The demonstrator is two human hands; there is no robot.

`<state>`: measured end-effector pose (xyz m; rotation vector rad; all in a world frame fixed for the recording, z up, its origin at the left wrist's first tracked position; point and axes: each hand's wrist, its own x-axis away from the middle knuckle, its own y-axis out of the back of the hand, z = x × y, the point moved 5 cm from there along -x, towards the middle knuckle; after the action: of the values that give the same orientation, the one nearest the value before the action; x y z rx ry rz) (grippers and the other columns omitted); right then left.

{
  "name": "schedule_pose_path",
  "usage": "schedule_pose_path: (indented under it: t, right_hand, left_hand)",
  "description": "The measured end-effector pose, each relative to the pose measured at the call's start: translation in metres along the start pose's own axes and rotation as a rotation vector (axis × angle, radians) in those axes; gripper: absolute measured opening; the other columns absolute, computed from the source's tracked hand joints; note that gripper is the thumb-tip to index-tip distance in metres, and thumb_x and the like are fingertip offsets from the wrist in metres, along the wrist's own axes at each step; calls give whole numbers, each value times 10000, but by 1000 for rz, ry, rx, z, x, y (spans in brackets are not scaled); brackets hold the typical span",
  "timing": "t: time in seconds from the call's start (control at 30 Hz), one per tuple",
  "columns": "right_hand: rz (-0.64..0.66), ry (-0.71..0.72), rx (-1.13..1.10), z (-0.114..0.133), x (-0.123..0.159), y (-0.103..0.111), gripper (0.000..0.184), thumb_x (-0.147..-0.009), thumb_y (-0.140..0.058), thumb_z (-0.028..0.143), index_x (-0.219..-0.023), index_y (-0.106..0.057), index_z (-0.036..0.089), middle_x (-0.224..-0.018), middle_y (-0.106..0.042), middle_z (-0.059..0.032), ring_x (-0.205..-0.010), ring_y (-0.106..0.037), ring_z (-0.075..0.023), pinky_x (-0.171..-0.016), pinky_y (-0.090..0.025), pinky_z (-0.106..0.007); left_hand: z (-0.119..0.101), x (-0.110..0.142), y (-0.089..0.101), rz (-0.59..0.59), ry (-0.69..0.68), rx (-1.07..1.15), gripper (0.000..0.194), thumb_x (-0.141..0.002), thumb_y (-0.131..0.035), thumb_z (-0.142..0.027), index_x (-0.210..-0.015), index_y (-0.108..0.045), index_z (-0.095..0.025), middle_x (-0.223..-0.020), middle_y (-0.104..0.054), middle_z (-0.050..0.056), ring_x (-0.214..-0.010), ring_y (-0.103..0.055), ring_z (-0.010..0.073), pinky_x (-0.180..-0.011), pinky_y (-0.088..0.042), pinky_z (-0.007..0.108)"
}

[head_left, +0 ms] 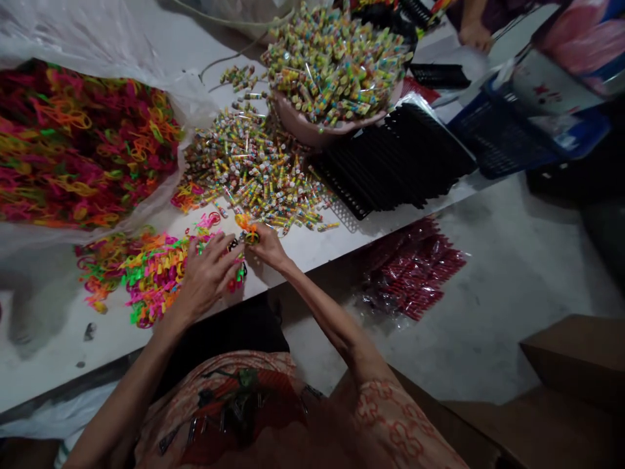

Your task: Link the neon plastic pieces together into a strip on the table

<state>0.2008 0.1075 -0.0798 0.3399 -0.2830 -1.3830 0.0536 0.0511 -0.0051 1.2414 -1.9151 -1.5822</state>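
Note:
My right hand (268, 247) is closed on a small bunch of plastic pieces, with a bright orange plastic piece (247, 225) sticking out at the top. Just left of it is my left hand (208, 270), palm down with fingers stretched toward the bunch. Its fingertips come close to a small dark piece; contact is unclear. Beneath and beside the left hand lies a heap of pink, green, yellow and orange plastic pieces (156, 273). Beyond both hands spreads a pile of small clear tubes with coloured contents (263, 163).
A large plastic bag (178, 166) of similar coloured pieces lies open at left. Behind the tube pile stands a pink bowl (317, 133) heaped with tubes. Black racks (400, 159) and a blue basket (493, 137) are at right. Another person's hand (476, 36) shows at top right.

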Motion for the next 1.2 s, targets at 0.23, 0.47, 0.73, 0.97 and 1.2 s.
schedule_pose_path:
  t: [0.23, 0.47, 0.73, 0.97, 1.2]
  right_hand:
    - [111, 62, 45, -7, -15, -19, 176, -757, -613, 147, -655, -475, 189, -699, -470, 30, -701, -437, -123, -652, -310, -236]
    - [225, 68, 53, -3, -20, -29, 182, -731, -645, 153, -654, -483, 179, -694, -459, 42, -671, -431, -106, -629, -278, -233]
    - [319, 93, 45, -3, -19, -27, 70, -695, -593, 133, -688, -537, 173, -699, -488, 34, -677, -443, -117, -630, -301, -231]
    - [279, 87, -7, -10, -17, -30, 101, -657, -619, 112, -643, -536, 167, -654, -485, 39, -642, -444, -107, -625, -320, -227]
    - [196, 74, -133, -15, -18, -27, 23, -643, -579, 142, -662, -585, 154, -653, -532, 37, -627, -472, -99, -603, -343, -204]
  left_hand:
    - [-9, 6, -5, -11, -61, -64, 391, -965, -474, -231, -1350, -543, -242, -1348, -627, 104, -1321, -528, 259, -1175, -209, 516]
    - [9, 10, 15, -205, 101, -40, 415, -955, -479, -188, -1366, -526, -224, -1310, -648, 129, -1283, -563, 233, -1137, -299, 449]
    - [24, -3, -6, 1, 206, 43, 439, -1003, -330, -289, -1403, -493, -209, -1404, -580, 119, -1312, -532, 222, -1130, -321, 450]
    - [21, -6, -7, 64, 190, 15, 460, -1003, -302, -291, -1423, -461, -191, -1452, -531, 126, -1340, -503, 222, -1141, -295, 449]
    - [20, -4, -9, 34, 179, -2, 449, -999, -300, -257, -1407, -466, -169, -1434, -547, 139, -1313, -532, 212, -1131, -315, 436]
